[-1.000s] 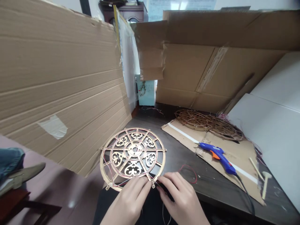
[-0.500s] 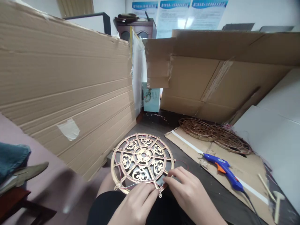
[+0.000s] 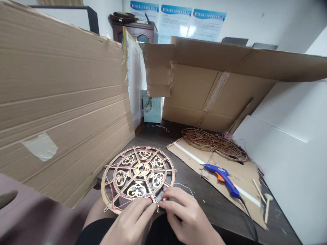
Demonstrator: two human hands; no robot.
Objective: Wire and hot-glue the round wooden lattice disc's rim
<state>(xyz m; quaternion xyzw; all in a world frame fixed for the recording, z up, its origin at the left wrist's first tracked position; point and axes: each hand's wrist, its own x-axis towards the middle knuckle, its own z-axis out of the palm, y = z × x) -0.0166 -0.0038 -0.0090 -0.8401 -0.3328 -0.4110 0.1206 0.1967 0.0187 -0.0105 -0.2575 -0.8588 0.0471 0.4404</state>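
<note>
A round fretwork panel (image 3: 138,173) (gold-toned, though wood or metal I can't quite tell) lies flat just beyond the grip, with thin red and pale wires (image 3: 120,195) strung across its openwork of spokes and scrolled cut-outs. Its near rim sits in the person's lap, and its far side reaches over a dark table (image 3: 204,217). Both hands close in at that near rim: the left hand (image 3: 130,221) and the right hand (image 3: 186,212) meet at a small tab, each pinching with its fingertips (image 3: 153,207) nearly touching the other's. They have hold of the panel there, but whether they also grip a wire is too small to tell.

Just past the right hand, a loose white wire (image 3: 184,187) and a red one (image 3: 185,178) trail on the table. Farther right, a blue glue gun (image 3: 222,176) with an orange trigger lies on a cardboard sheet (image 3: 245,180) (its black cord runs off toward the near edge). Beyond the gun sit two wire-wrapped lattice rounds (image 3: 199,139). A tall cardboard sheet (image 3: 63,85) stands well left of the grip.
</note>
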